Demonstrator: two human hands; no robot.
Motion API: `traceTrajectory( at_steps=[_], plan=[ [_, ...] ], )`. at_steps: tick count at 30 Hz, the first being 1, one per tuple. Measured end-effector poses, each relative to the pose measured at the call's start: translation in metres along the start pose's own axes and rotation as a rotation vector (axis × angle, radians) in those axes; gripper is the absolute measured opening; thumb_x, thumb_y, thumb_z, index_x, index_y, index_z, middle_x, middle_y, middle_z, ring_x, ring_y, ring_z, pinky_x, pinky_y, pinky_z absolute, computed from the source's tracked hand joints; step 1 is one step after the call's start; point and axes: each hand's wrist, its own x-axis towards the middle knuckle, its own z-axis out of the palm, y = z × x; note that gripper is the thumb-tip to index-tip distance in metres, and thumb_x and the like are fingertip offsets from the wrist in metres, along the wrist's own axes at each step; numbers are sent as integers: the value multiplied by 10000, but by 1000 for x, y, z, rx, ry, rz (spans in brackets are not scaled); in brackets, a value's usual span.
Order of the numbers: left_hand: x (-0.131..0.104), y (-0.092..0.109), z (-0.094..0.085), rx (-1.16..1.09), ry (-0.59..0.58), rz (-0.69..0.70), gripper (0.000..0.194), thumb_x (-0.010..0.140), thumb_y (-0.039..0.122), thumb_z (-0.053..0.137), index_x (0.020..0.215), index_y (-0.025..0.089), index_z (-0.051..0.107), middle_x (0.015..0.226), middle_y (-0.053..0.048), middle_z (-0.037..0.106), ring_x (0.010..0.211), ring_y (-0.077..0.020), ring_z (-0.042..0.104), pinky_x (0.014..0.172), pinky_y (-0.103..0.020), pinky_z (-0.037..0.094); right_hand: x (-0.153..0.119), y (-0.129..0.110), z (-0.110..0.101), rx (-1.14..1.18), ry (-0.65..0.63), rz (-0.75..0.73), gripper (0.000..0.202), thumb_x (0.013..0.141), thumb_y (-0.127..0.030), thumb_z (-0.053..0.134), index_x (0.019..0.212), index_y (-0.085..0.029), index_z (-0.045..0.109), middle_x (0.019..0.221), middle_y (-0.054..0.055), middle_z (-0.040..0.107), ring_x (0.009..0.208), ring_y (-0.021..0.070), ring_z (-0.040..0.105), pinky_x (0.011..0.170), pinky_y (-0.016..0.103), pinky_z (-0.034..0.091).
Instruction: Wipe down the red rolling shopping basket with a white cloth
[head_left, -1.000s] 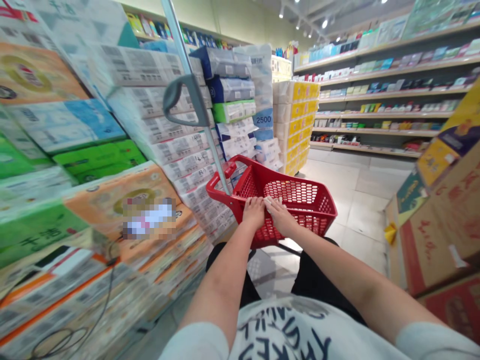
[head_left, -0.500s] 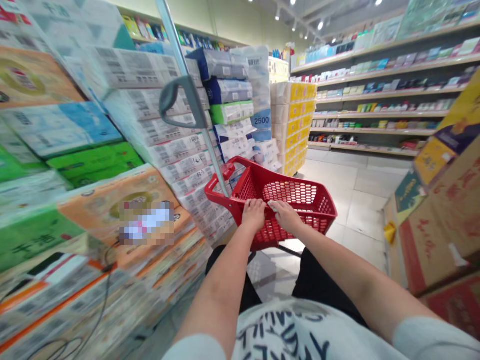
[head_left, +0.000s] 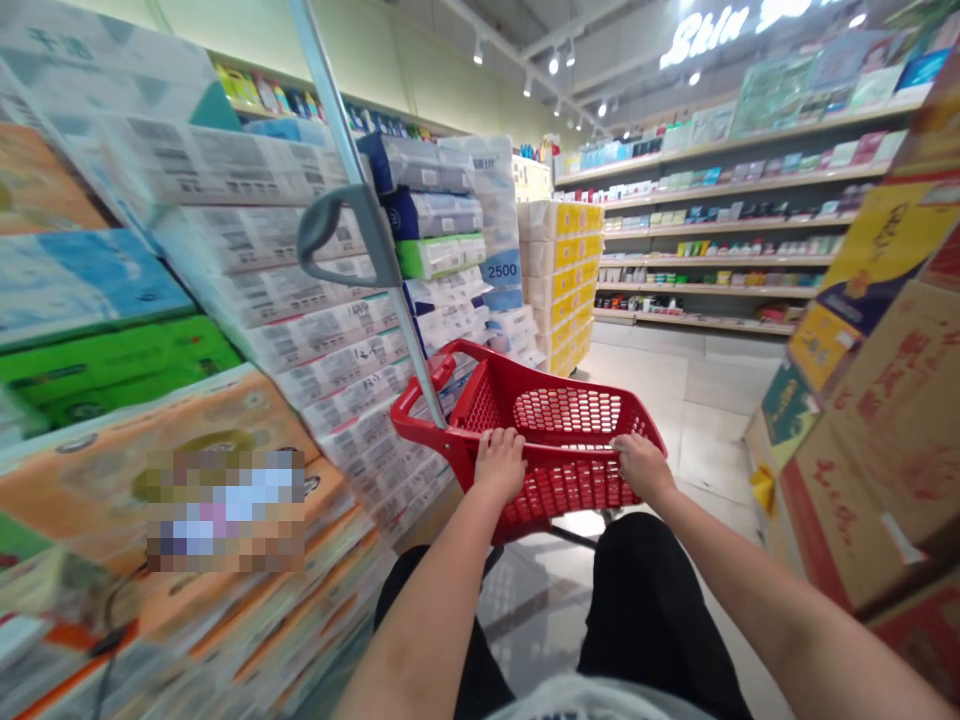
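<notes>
In front of my body is a red shopping cart basket (head_left: pixel 577 480) with perforated walls, seen from its side. My left hand (head_left: pixel 500 462) is closed over the near rim, close to the handle end. Farther right along the same rim, my right hand (head_left: pixel 641 465) is closed on it near the corner. No goods show inside the basket. A metal pole (head_left: pixel 409 330) with a grey loop grip (head_left: pixel 352 240) rises beside the cart's red handle (head_left: pixel 420 400).
Stacked tissue packs (head_left: pixel 322 330) line the left, with orange packs (head_left: pixel 247 440) nearest. Yellow-sided packs (head_left: pixel 574 280) stand beyond the cart. Cardboard boxes (head_left: pixel 862 470) border the right. Stocked shelves (head_left: pixel 720 260) run along the back, past pale floor tiles (head_left: pixel 660 370).
My right hand has moved right along the rim, away from my left hand, which stays on the rim. The view has shifted, and the cart appears slightly lower and further left.
</notes>
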Motion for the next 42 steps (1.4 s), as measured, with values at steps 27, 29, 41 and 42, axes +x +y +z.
traceTrajectory(
  at_steps=[27, 29, 41, 42],
  plan=[
    [75, -8, 28, 48, 34, -73, 586, 942, 413, 361, 1488, 224, 265, 1567, -34, 228, 1465, -286, 31, 1192, -467, 9, 5, -8, 21, -54, 189, 173, 277, 864, -109, 412, 1039, -153, 621, 959, 72, 641, 897, 193, 556, 814, 300, 363],
    [78, -13, 28, 59, 22, -72, 590, 939, 410, 365, 1490, 226, 259, 1564, -33, 235, 1465, -281, 44, 1192, -465, 24, 9, -14, 22, -53, 162, 202, 259, 872, -119, 418, 1024, -157, 625, 937, 68, 640, 880, 188, 559, 800, 293, 359],
    [60, -60, 32, 28, 50, -114, 550, 931, 386, 380, 1439, 177, 387, 1534, -66, 320, 1457, -311, 90, 1187, -484, 79, -13, -73, 43, 8, 178, 111, 381, 863, -147, 396, 1188, -202, 587, 1149, 98, 635, 1059, 241, 552, 920, 369, 378],
    [55, -66, 33, 20, 55, -98, 541, 927, 391, 388, 1428, 189, 406, 1526, -55, 339, 1456, -315, 87, 1188, -487, 83, -20, -81, 46, 12, 171, 85, 403, 873, -148, 384, 1222, -213, 574, 1198, 98, 620, 1112, 246, 536, 949, 385, 373]
  ],
)
